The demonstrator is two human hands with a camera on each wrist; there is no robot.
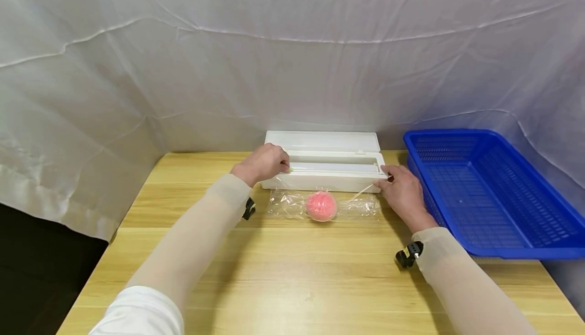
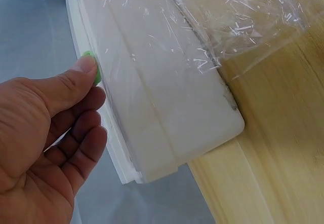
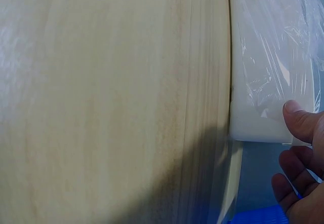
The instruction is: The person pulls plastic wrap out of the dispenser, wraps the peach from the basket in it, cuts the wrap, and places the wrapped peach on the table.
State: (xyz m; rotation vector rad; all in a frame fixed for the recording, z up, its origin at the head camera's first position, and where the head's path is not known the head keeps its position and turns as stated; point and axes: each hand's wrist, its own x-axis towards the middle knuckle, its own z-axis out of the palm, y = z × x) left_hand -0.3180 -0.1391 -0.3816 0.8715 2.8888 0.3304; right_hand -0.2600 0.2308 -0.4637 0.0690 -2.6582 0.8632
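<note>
A white cling film dispenser box (image 1: 320, 181) stands near the table's back edge with its lid (image 1: 322, 141) raised. At its left part my left hand (image 1: 267, 163) pinches a small green slider (image 2: 90, 64) on the box's top edge between thumb and index finger. My right hand (image 1: 404, 193) grips the box's right end, thumb (image 3: 298, 120) against the front face and the other fingers curled past the end. Clear plastic film (image 1: 288, 204) hangs down the front onto the table. A pink ball (image 1: 321, 206) lies at the film, in front of the box.
A large blue plastic basket (image 1: 484, 208) sits on the right side of the wooden table (image 1: 301, 279), close to my right forearm. Pale cloth (image 1: 292, 81) hangs behind the table and along its sides.
</note>
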